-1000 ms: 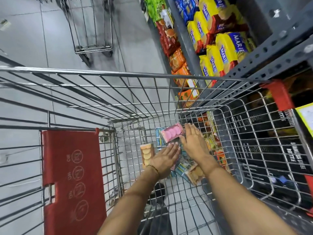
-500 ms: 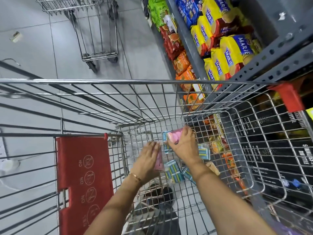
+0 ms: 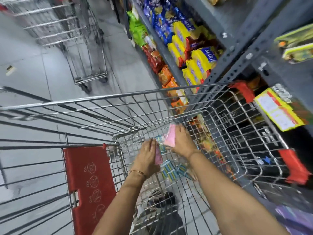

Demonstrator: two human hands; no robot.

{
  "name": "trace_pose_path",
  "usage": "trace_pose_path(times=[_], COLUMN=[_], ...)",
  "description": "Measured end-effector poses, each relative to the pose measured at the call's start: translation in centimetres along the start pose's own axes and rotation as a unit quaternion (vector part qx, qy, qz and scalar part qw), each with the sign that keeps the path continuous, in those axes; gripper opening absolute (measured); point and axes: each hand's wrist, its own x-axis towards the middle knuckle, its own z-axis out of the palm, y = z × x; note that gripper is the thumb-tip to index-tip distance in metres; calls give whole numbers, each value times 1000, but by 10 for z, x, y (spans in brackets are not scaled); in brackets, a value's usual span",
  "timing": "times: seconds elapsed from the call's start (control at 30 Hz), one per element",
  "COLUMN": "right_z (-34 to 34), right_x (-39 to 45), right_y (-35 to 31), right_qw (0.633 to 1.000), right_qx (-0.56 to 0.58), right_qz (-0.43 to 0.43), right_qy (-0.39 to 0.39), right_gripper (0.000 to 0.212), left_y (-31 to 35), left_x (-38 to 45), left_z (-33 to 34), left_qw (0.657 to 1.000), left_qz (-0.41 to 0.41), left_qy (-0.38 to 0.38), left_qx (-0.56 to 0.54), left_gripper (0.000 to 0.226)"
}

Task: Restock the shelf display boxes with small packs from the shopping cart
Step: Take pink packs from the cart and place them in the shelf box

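Observation:
Both my hands are inside the wire shopping cart [image 3: 118,96]. My right hand [image 3: 182,143] grips a pink small pack [image 3: 170,137], lifted above the cart floor. My left hand [image 3: 147,156] holds another pink pack [image 3: 158,156] edge-on against its palm. Blue small packs [image 3: 169,170] lie on the cart bottom just below and between my wrists. A yellow display box [image 3: 277,110] sits on the shelf at the right, above the cart's rim.
The grey metal shelf [image 3: 237,53] on the right carries yellow, blue, green and orange biscuit packs. A red child-seat flap [image 3: 89,180] hangs at the cart's near left. A second cart [image 3: 72,36] stands on the tiled floor ahead.
Both hands have lifted from the cart bottom, each with a pink pack. The view has swung upward, showing more of the shelf and the yellow box.

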Motion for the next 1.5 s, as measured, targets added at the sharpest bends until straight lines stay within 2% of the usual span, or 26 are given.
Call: trace_pose_path(times=[0.1, 0.23, 0.47, 0.53, 0.63, 0.67, 0.73, 0.77, 0.8, 0.87, 0.93, 1.0, 1.2, 1.33, 1.4, 1.5], right_z=[-42, -96, -194, -217, -240, -248, -259, -263, -267, -274, -278, -284, -301, -306, -307, -303], right_x=[-29, -83, -223, -271, -318, -339, -369, -383, -396, -422, -439, -450, -460, -457, -457, -457], right_y=[8, 23, 65, 83, 112, 128, 154, 169, 183, 212, 238, 257, 296, 306, 307, 310], right_qw=[998, 999, 991, 982, 973, 968, 959, 954, 948, 936, 926, 918, 914, 931, 921, 922], right_qx=[-52, -42, 25, 48, 70, 76, 83, 80, 74, 69, 82, 101, 104, -4, -32, 0], right_qz=[-27, -24, 13, 29, 59, 80, 102, 113, 131, 176, 209, 231, 277, 265, 290, 281], right_qy=[-18, 6, 133, 181, 212, 227, 252, 268, 279, 296, 304, 305, 277, 251, 257, 267], right_gripper=[111, 111, 97, 94, 96, 95, 88, 84, 82, 81, 86, 94, 92, 57, 51, 48], left_y=[32, 81, 225, 275, 337, 367, 415, 438, 460, 505, 539, 567, 619, 629, 628, 623], left_x=[2, 2, -19, -30, -38, -46, -58, -61, -64, -63, -55, -44, -28, -24, -26, -26], left_z=[-32, -83, -165, -177, -184, -184, -183, -180, -176, -161, -141, -123, -95, -86, -83, -75], left_qw=[998, 995, 953, 929, 887, 864, 797, 769, 764, 780, 818, 830, 829, 825, 823, 825], left_qz=[54, 100, 293, 365, 452, 492, 586, 622, 635, 622, 567, 534, 525, 525, 526, 521], left_qy=[33, 23, 66, 63, 89, 97, 131, 126, 87, 16, -67, -124, -135, -144, -131, -113], left_qx=[4, 1, -30, -14, 39, 37, 62, 75, 76, 67, 72, 102, 137, 149, 172, 188], left_gripper=[83, 97, 98, 97, 97, 90, 68, 62, 60, 67, 88, 101, 98, 97, 94, 78])
